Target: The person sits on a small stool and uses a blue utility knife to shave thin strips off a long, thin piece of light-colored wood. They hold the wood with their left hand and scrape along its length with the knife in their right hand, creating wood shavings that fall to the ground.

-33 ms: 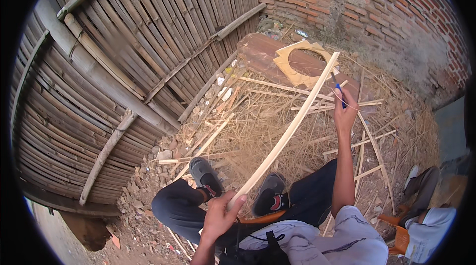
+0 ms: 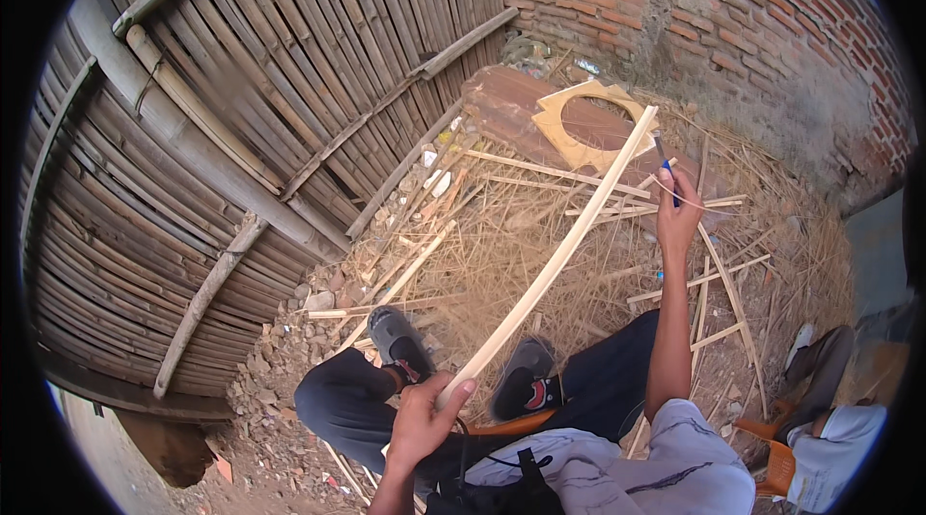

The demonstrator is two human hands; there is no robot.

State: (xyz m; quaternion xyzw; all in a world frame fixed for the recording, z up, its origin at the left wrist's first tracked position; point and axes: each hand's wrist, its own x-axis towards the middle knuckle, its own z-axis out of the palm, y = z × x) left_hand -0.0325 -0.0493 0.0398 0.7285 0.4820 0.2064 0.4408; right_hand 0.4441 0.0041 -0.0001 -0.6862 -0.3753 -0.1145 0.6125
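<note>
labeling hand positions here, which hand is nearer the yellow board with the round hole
The right hand. Holding a blue-handled tool, it is below and right of the board; the left hand is much farther, down near the shoes.

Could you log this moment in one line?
left hand: grips pale strip; right hand: holds blue-handled tool; tool: near strip's far end; strip: above straw
</note>
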